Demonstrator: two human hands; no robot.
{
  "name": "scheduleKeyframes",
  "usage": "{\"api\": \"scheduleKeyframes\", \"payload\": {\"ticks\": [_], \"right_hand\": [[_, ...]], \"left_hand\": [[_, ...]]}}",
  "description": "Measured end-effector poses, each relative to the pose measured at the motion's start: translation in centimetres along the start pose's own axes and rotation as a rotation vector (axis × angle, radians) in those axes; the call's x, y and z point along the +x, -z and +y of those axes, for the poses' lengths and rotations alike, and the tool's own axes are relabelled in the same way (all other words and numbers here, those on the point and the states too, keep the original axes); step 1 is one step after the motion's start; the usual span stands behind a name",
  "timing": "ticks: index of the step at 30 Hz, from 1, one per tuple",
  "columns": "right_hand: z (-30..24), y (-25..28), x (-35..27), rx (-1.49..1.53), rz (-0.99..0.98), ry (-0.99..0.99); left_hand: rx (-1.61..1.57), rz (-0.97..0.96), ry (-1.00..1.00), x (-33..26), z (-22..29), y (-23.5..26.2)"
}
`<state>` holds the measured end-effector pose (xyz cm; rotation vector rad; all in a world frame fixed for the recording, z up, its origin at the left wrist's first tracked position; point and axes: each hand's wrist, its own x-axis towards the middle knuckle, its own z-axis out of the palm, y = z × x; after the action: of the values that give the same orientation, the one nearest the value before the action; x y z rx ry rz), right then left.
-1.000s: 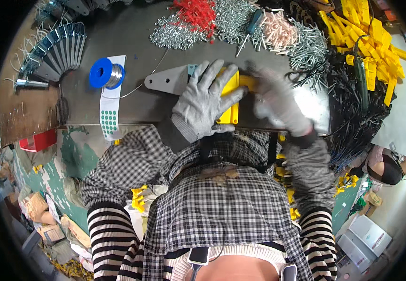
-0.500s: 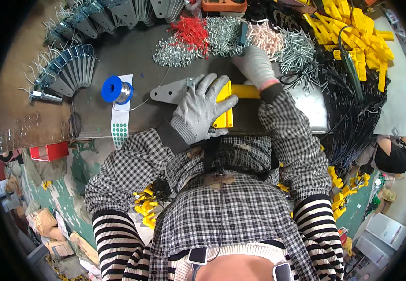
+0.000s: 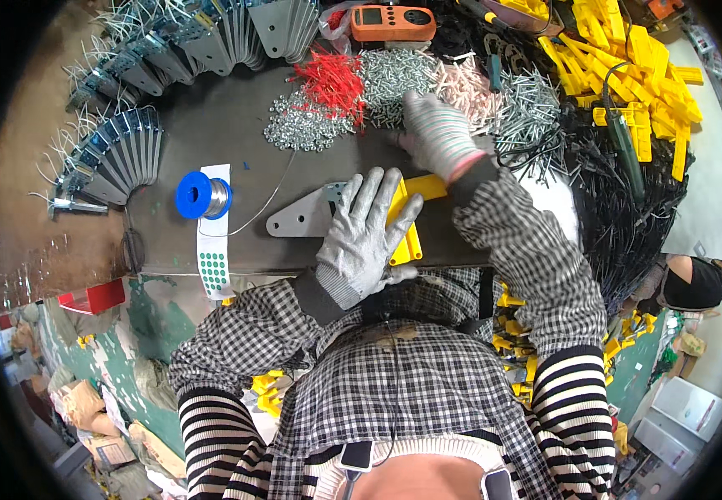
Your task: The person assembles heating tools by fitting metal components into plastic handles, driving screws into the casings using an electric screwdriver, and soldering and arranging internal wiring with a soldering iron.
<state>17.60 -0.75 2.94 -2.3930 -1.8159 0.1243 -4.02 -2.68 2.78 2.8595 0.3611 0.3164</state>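
My left hand (image 3: 369, 229), in a grey glove, lies flat with fingers spread on a yellow plastic part (image 3: 409, 218) that sits on a grey metal bracket (image 3: 301, 218) near the front edge of the dark bench (image 3: 211, 133). My right hand (image 3: 437, 133), in a striped glove, reaches out to the far piles and rests on the silver screws (image 3: 394, 79) and pale pink plugs (image 3: 469, 87). Its fingers are curled down into the pile; what they hold is hidden.
A blue solder spool (image 3: 202, 196) and a white sticker strip with green dots (image 3: 213, 250) lie left. Red plugs (image 3: 332, 79), nuts (image 3: 302, 129), stacked metal brackets (image 3: 123, 150), an orange meter (image 3: 390, 21), yellow parts (image 3: 627, 67) and black cable ties (image 3: 619, 200) ring the bench.
My right hand has left the yellow part and moved away from me to the screw and plug piles. My left hand has stayed pressed on the yellow part.
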Motion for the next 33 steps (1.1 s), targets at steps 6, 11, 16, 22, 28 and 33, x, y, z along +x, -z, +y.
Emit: {"api": "scheduleKeyframes", "payload": {"ticks": [6, 11, 16, 22, 28, 33], "right_hand": [[1.6, -2.1, 0.0, 0.136, 0.04, 0.071], [2.7, -1.2, -1.4, 0.453, 0.181, 0.134], [4.8, -2.0, -1.4, 0.812, 0.183, 0.026], [4.2, 0.9, -1.9, 0.149, 0.076, 0.201], [1.9, -0.2, -0.7, -0.126, -0.163, 0.23], [1.0, -0.8, -0.1, -0.172, -0.124, 0.073]], "left_hand": [[-0.255, 0.225, 0.196, 2.9, -6.1, 2.4], [-0.064, 0.059, 0.129, 8.2, -9.7, 0.4], [0.367, -0.111, -0.136, 12.5, -9.5, -2.5], [0.331, -0.075, -0.104, 12.3, -9.9, -2.6], [0.259, -0.104, -0.01, 11.6, -9.6, -2.0], [0.171, -0.231, 0.033, 10.8, -9.4, -0.2]]}}
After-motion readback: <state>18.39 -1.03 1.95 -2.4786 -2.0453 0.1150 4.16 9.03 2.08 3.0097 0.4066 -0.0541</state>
